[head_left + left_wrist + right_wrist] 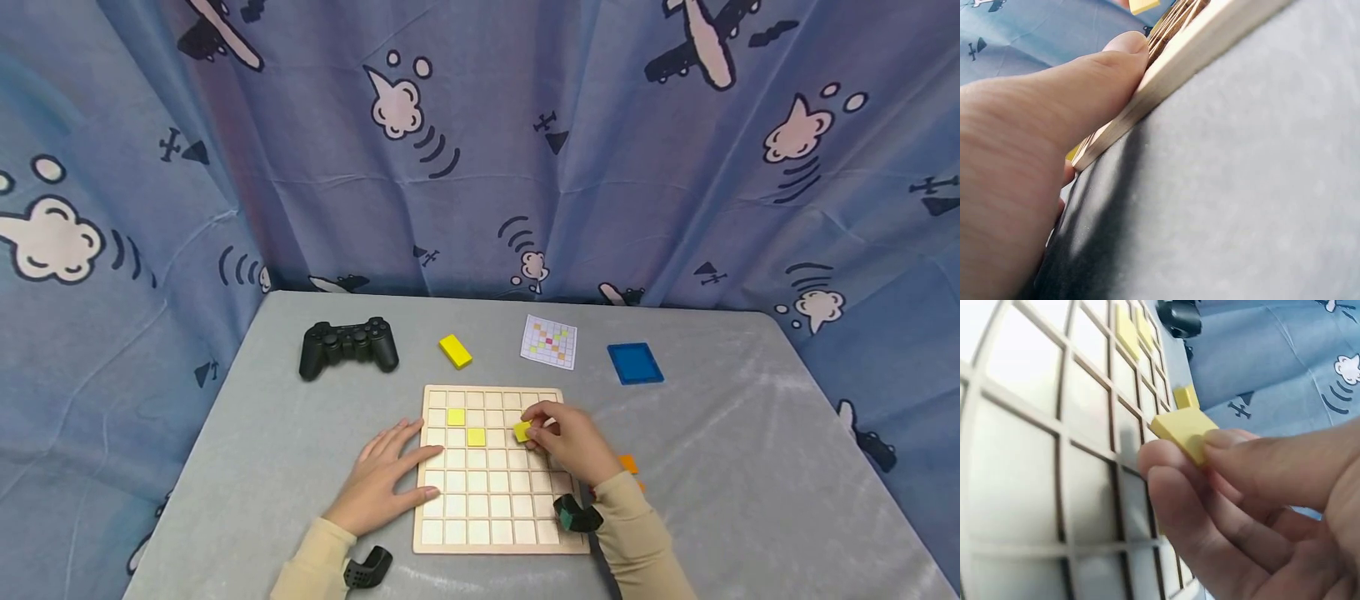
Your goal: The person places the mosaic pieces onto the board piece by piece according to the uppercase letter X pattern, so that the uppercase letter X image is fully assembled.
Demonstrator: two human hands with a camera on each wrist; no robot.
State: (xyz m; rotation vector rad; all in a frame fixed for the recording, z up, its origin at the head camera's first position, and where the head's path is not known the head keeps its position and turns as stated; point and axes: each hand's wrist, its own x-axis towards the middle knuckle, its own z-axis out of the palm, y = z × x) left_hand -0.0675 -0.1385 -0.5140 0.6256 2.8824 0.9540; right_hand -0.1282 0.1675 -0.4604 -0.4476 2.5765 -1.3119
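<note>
A wooden grid board (pixel 455 506) lies on the table, with one yellow tile (pixel 456 417) and another yellow tile (pixel 476 437) set in its squares. Thumb and fingers of my right hand (pixel 573 442) pinch a yellow square tile (pixel 1184 427) above the board's right side. In the right wrist view that tile is tilted and apart from the grid. My left hand (pixel 382 483) rests at the board's left edge, fingers spread; its thumb (pixel 1107 75) touches the wooden rim (pixel 1175 72) in the left wrist view.
Behind the board are a black game controller (pixel 348 346), a yellow block (pixel 455 351), a printed card with a coloured grid (pixel 549 342) and a blue square tray (pixel 635 364). Orange pieces (pixel 628 463) lie partly hidden by my right forearm. A patterned blue curtain (pixel 465 208) hangs behind the table.
</note>
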